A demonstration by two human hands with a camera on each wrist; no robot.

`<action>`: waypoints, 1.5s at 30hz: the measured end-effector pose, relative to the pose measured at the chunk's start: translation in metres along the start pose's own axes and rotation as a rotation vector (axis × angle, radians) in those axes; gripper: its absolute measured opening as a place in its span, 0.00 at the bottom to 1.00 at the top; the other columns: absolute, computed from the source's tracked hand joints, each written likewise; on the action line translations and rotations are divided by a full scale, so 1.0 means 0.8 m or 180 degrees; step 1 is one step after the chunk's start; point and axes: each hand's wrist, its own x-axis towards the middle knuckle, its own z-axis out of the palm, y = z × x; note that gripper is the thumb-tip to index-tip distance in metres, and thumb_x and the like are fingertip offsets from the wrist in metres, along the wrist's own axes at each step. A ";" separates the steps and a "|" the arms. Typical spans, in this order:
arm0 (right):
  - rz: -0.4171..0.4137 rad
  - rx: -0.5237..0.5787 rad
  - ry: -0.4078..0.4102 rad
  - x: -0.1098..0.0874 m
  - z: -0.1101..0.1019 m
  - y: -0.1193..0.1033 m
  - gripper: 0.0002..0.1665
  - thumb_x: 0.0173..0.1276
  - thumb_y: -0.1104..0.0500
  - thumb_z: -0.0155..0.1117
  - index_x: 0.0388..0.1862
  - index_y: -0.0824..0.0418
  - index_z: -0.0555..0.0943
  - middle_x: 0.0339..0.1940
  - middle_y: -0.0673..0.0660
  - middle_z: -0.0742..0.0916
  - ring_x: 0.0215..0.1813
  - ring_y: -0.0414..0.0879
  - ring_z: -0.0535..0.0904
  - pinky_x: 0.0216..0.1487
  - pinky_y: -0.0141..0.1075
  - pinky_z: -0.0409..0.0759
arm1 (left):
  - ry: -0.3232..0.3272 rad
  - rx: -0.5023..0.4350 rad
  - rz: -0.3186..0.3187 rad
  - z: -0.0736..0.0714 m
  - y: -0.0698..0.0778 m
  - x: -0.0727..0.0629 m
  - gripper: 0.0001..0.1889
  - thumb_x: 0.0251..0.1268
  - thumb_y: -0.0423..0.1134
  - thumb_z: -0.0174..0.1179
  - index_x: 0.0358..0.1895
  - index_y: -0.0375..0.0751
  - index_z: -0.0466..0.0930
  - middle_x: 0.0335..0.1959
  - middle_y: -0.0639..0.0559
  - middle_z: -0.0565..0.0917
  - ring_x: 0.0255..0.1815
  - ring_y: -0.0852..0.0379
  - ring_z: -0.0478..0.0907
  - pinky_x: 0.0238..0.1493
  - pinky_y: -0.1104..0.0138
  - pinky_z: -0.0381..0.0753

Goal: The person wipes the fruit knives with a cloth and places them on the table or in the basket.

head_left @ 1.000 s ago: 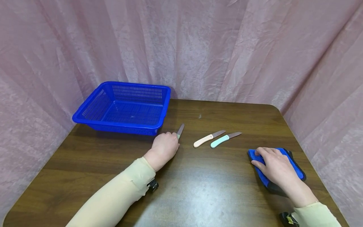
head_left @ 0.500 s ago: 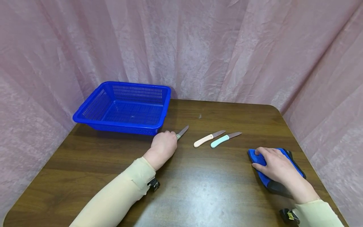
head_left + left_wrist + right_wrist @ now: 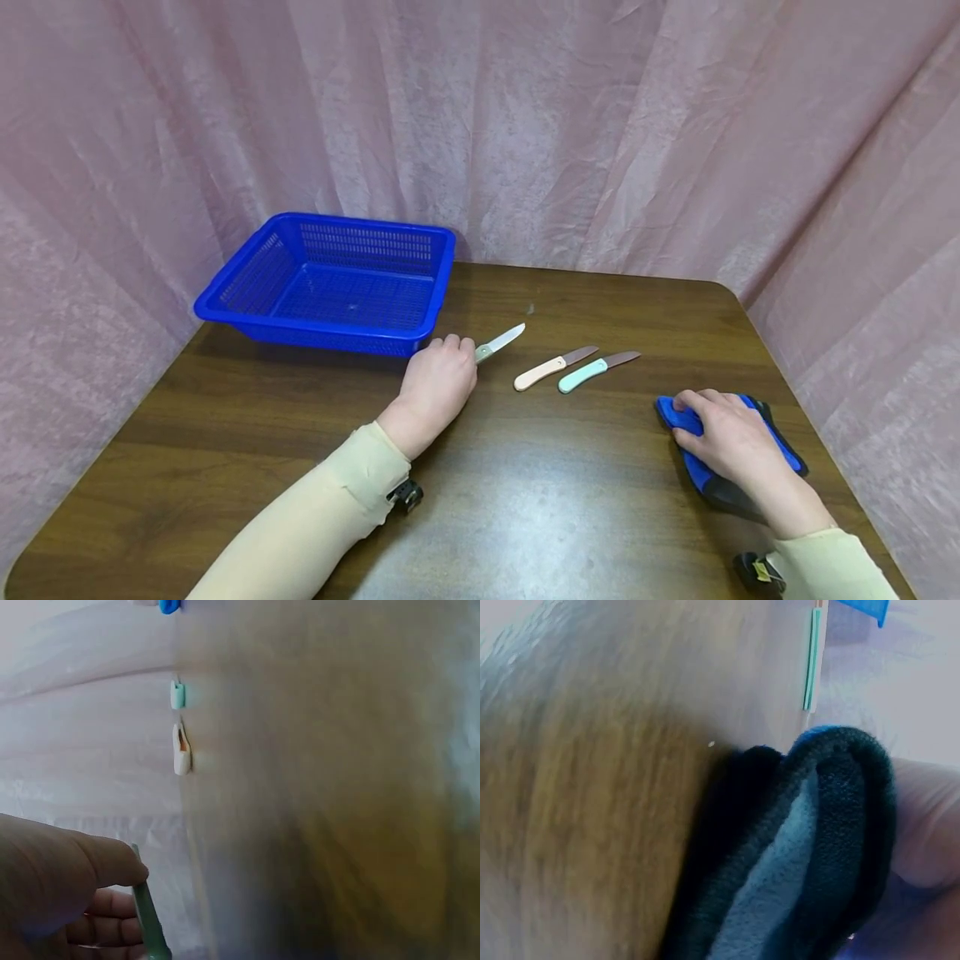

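Observation:
My left hand [image 3: 440,385] grips a folding knife with a pale green handle [image 3: 483,353], its bright blade [image 3: 506,337] pointing up and right in the head view. In the left wrist view the thumb presses the green handle [image 3: 151,922] against curled fingers. To its right, a cream-handled knife [image 3: 542,372] and a mint-handled knife [image 3: 583,376] lie side by side, blades extended. My right hand [image 3: 729,437] rests over a folded blue cloth [image 3: 699,471] with dark edging, thumb spread from the fingers. The right wrist view shows the cloth's folded layers [image 3: 780,862] close up.
A blue plastic basket [image 3: 352,333] with slotted walls stands at the back left of the wooden table [image 3: 570,500], just beyond my left hand. Pink curtains [image 3: 525,133] hang behind the table and along both sides.
The knife in my left hand has swung clockwise; its blade now leans farther right and looks brighter. My right hand stays on the cloth.

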 end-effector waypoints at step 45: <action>-0.0425 0.0830 0.1261 0.079 -0.064 -0.156 0.19 0.72 0.59 0.68 0.60 0.53 0.89 0.53 0.57 0.91 0.52 0.56 0.84 0.49 0.58 0.82 | 0.0733 -0.0075 0.0276 -0.077 -0.001 0.009 0.14 0.64 0.37 0.77 0.35 0.36 0.79 0.27 0.45 0.77 0.26 0.43 0.77 0.24 0.55 0.78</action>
